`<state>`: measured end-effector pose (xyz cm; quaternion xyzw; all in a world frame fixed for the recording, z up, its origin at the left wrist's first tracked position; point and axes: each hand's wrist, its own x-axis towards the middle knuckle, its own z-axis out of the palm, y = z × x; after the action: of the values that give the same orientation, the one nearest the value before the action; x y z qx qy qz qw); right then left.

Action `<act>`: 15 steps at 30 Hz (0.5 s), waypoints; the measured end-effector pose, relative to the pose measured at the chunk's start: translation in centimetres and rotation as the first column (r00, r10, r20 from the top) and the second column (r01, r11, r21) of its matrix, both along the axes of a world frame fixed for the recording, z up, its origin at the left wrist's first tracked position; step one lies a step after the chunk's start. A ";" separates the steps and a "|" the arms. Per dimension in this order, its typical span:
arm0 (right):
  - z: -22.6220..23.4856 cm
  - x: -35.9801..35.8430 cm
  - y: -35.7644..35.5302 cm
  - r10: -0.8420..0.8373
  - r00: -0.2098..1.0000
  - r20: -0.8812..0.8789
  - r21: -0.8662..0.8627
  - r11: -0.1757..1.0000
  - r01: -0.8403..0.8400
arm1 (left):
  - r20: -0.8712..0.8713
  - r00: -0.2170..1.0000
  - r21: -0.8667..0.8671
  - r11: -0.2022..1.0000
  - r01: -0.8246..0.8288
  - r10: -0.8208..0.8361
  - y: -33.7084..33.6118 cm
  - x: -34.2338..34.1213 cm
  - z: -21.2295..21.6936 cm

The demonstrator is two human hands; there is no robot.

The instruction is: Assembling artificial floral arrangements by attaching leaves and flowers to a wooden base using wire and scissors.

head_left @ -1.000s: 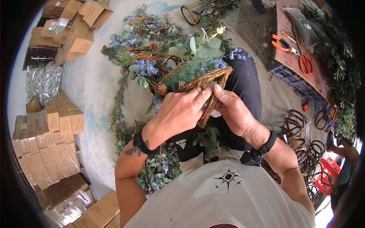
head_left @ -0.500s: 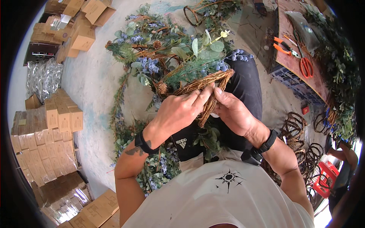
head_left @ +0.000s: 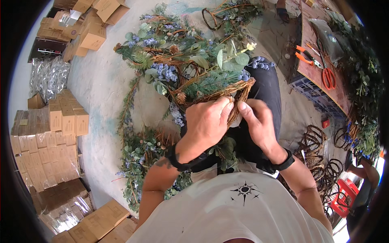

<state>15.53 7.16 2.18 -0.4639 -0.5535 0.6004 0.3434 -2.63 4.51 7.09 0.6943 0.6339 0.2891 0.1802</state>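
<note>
A brown twig wreath dressed with green leaves, blue berries and pine cones rests on my lap. My left hand grips its woven twig ring from the left, fingers curled over the rim. My right hand pinches the same ring just to the right, thumb and fingers pressed on the twigs. Both hands touch each other at the fingertips. A finished part of the wreath with a pine cone and blue berries spreads to the upper left.
Loose greenery lies on the concrete floor at left. Stacked cardboard boxes line the left side. A table at upper right holds orange pliers and red scissors. Bare twig rings pile at right.
Both hands shifted slightly along the twig ring and the wreath turned a little; their grip stays closed on it.
</note>
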 end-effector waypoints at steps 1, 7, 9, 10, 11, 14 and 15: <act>0.5 0.0 0.0 -0.162 0.971 0.178 0.310 0.945 0.100 | -0.010 0.999 -0.012 0.999 -0.044 0.044 -0.1 0.4 -0.1; 2.4 -0.8 3.4 -0.055 0.970 0.239 0.621 0.777 -0.109 | 0.026 0.996 0.129 0.988 -0.084 0.081 0.4 0.4 -1.0; 2.0 -1.2 3.4 -0.088 0.972 0.216 0.627 0.776 -0.069 | 0.074 0.993 0.162 0.981 -0.102 0.091 0.6 0.4 -1.3; 1.5 -1.8 3.3 -0.126 0.988 0.092 0.555 0.830 0.054 | 0.121 0.987 0.189 0.974 -0.123 0.102 0.6 0.6 -1.5; 1.3 -2.4 3.1 -0.127 0.987 0.097 0.555 0.830 0.053 | 0.126 0.987 0.188 0.974 -0.123 0.101 0.6 0.6 -2.0; -0.4 -2.9 3.2 -0.219 0.965 -0.145 0.271 0.929 0.251 | 0.151 0.988 0.357 0.931 -0.077 0.023 0.2 0.4 -3.4; -0.4 -3.1 3.1 -0.225 0.964 -0.139 0.266 0.930 0.255 | 0.176 0.984 0.325 0.943 -0.068 0.010 -0.3 0.5 -3.6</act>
<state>12.39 10.22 1.79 -0.4418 -0.5532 0.4931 0.5056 -2.15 4.26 3.53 0.6743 0.5724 0.4535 0.1096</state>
